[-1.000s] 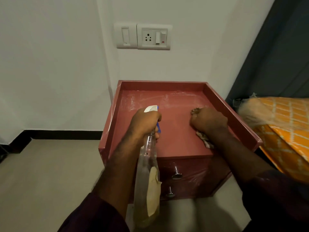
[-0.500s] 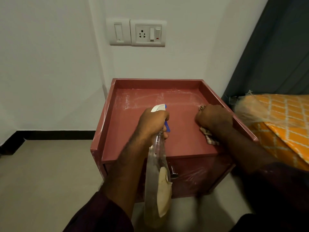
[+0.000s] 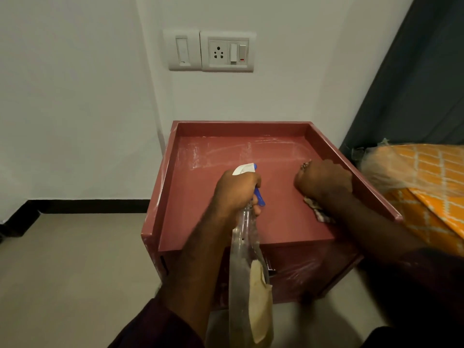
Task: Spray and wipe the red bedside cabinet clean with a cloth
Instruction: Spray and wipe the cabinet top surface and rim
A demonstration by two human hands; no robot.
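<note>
We judge spray step: L hand (image 3: 236,194) clamped on spray bottle (image 3: 247,247); R hand (image 3: 324,182), right of it, fisted on cloth (image 3: 317,210); next we'd wipe cabinet (image 3: 241,126).

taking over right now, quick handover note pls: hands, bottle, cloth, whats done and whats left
Left hand grips the spray bottle at its neck, with the nozzle aimed at the back of the cabinet top.
Right hand grips the bunched cloth on the right side of the top, close to the right wall.
Red cabinet: the near part of the top looks plain red; whitish streaks lie across its back and left.
Left to do: wipe those streaks, then the raised walls and the front. How much has been sprayed cannot be told.
</note>
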